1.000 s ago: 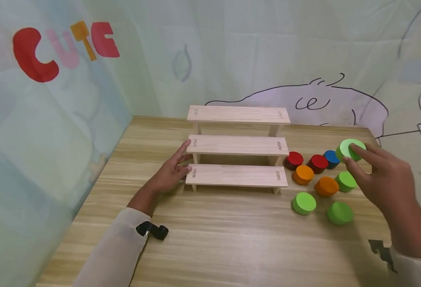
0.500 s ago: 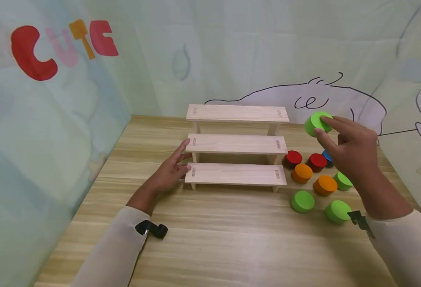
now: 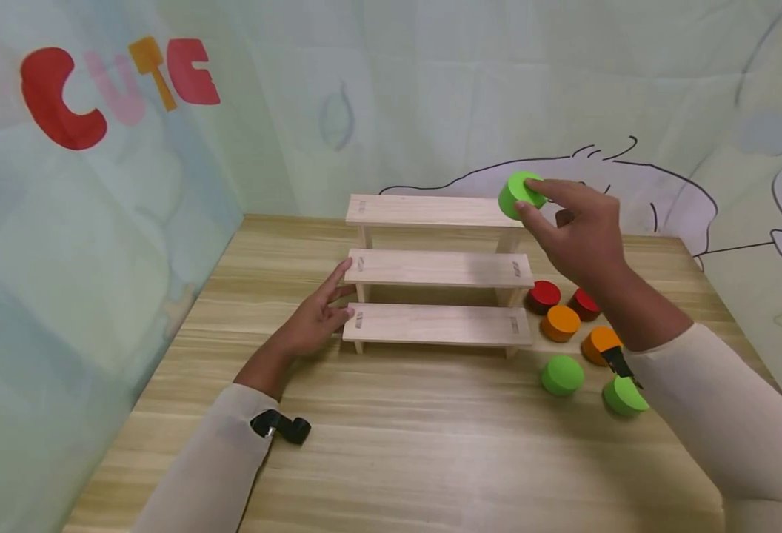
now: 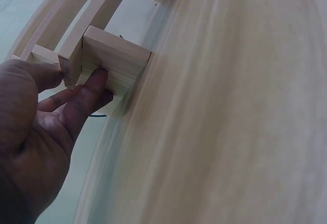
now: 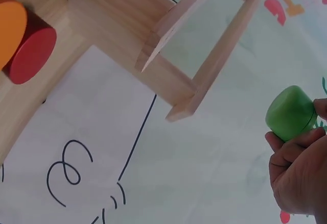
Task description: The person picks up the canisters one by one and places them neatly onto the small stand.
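A three-step wooden shelf stands on the table. My right hand pinches a green cylinder just above the right end of the top step; the right wrist view shows the same green cylinder between my fingertips near the shelf's end. My left hand rests with straight fingers against the left end of the shelf, touching its low step in the left wrist view.
To the right of the shelf lie loose cylinders: red, orange, another orange, green and green. Cloth walls with a drawing close in the table at the back and sides.
My right hand has carried the green cylinder up and leftward, from over the pile of cylinders to the right end of the top step. The left hand has stayed put.
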`<action>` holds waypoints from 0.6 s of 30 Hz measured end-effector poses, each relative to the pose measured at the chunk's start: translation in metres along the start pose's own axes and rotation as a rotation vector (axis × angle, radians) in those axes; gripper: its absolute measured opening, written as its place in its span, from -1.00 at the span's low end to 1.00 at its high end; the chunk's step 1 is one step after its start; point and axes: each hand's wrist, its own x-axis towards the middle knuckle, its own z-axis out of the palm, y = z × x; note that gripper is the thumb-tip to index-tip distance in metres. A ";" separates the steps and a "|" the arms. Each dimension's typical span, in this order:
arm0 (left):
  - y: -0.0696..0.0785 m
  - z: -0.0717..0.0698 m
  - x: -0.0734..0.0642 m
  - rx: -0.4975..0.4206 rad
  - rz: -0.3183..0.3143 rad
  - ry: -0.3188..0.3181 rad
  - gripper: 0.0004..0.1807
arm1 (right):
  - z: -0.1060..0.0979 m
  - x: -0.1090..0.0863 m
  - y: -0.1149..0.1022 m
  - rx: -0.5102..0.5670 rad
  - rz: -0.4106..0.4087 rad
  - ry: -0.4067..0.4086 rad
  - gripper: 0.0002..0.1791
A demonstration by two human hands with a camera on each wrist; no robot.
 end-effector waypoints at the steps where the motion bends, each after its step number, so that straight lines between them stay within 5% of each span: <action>1: 0.000 0.000 0.000 -0.002 0.002 -0.001 -0.01 | 0.003 0.003 -0.002 0.014 0.006 -0.013 -0.56; 9: 0.000 0.000 0.001 -0.017 -0.006 -0.009 -0.01 | 0.028 0.027 -0.009 0.118 0.073 -0.106 -0.57; 18: 0.001 0.001 0.002 -0.016 -0.017 -0.008 -0.01 | 0.048 0.051 -0.019 0.115 0.117 -0.237 -0.54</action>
